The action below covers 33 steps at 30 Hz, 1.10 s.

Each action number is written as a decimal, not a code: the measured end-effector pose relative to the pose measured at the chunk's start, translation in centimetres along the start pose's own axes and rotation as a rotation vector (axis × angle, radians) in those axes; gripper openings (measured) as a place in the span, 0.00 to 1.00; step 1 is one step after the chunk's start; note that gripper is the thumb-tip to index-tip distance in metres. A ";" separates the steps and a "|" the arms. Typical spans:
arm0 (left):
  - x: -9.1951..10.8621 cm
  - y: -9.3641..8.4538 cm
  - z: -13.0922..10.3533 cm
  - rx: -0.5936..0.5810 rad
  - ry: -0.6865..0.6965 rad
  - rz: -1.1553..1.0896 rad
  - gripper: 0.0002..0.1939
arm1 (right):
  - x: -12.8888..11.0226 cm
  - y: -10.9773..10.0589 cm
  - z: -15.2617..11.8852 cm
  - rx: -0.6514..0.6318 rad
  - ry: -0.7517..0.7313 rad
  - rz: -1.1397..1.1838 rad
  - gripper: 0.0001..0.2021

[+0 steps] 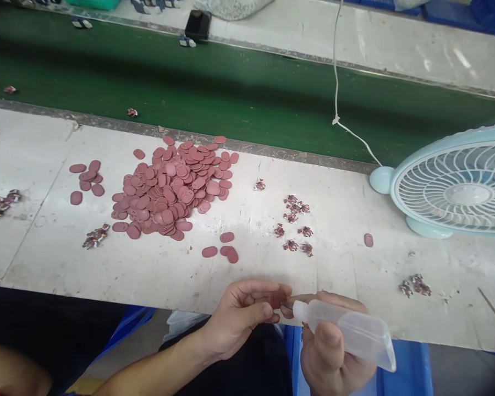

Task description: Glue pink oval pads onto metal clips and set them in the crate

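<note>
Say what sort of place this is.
Probably a factory assembly line: a long green strip, likely a conveyor, runs along the white table, which bears a pile of reddish ovals; the right hand holds a bottle.

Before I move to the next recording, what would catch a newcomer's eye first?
The heap of reddish ovals left of centre on the table stands out first. The blue fan at the right edge comes next. At the bottom, the right hand points a bottle at an oval in the left hand.
</note>
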<state>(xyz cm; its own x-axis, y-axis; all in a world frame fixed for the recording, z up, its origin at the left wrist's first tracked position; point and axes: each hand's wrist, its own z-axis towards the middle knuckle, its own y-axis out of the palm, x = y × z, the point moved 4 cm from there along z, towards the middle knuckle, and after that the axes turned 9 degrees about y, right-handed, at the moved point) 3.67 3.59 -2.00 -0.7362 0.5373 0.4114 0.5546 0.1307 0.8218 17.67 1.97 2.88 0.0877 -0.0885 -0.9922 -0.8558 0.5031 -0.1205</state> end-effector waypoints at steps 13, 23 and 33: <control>-0.1 -0.2 -0.1 -0.016 -0.005 -0.022 0.13 | -1.2 0.7 0.4 -0.101 0.048 0.179 0.09; 0.0 -0.3 -0.2 -0.024 0.006 -0.014 0.13 | -0.7 -0.1 1.2 -0.179 0.347 0.446 0.12; 1.0 -1.1 -0.1 0.000 0.013 0.020 0.11 | 9.6 -6.3 9.8 -0.524 0.972 1.645 0.10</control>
<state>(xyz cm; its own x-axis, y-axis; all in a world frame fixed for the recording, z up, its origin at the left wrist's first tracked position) 2.28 3.86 -2.47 -0.7300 0.5291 0.4326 0.5691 0.1200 0.8135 28.88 6.36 -6.20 -0.9086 -0.3323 0.2531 0.1377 0.3340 0.9325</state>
